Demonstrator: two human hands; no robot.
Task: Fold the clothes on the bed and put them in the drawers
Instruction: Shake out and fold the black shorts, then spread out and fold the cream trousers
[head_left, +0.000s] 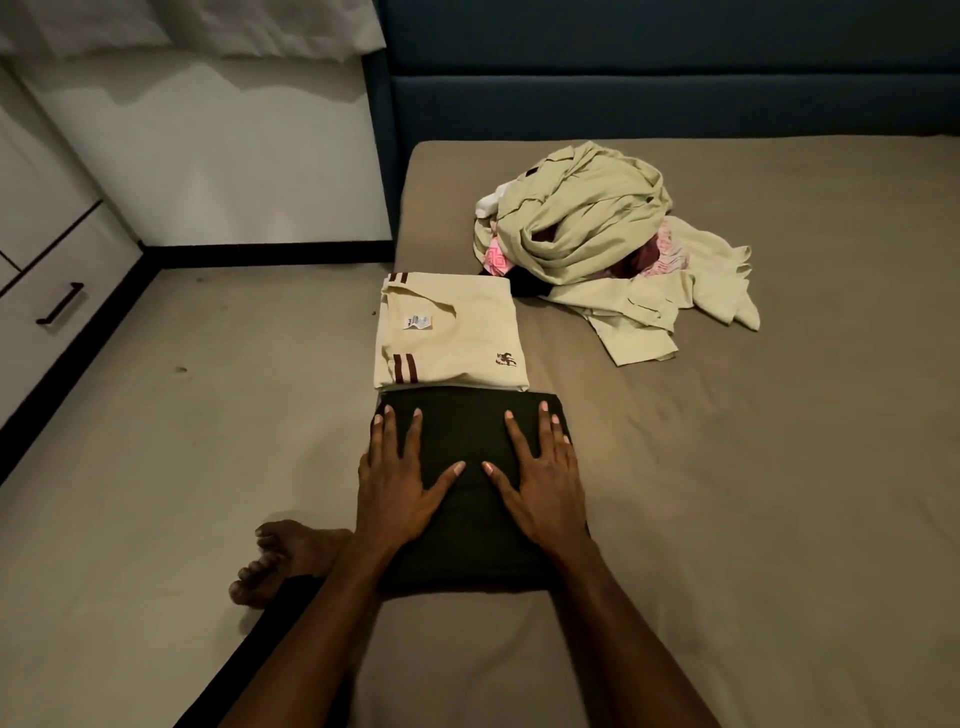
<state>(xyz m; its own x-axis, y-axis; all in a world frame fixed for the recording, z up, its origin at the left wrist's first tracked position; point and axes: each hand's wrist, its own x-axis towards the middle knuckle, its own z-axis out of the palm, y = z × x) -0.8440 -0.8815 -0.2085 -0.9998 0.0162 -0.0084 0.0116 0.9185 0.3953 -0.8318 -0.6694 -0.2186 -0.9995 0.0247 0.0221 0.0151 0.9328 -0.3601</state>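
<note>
Both hands lie flat, fingers straight and spread, palms down on a folded dark garment (470, 499) at the near edge of the bed (779, 467). The left hand (397, 493) presses the garment's left half, its thumb angled in toward the middle; the right hand (543, 493) mirrors it on the right half, and the two thumb tips sit close together without touching. Neither hand curls round the cloth. Both forearms reach forward from the bottom of the view, roughly parallel.

Touching the garment's far edge lies a folded cream shirt (449, 338) with dark red stripes, a white label and a small embroidered mark. Farther back and to the right, well apart from the hands, sits an unfolded heap of pale green clothes (587, 228), with pink fabric (496, 257) and something dark showing beneath it.

A bare foot (283, 558) rests on the floor (182, 415) just left of the left forearm. Against the left wall stand white drawers (41, 291) with a dark handle (60, 304), closed. A dark blue headboard (649, 67) rises behind the bed.
</note>
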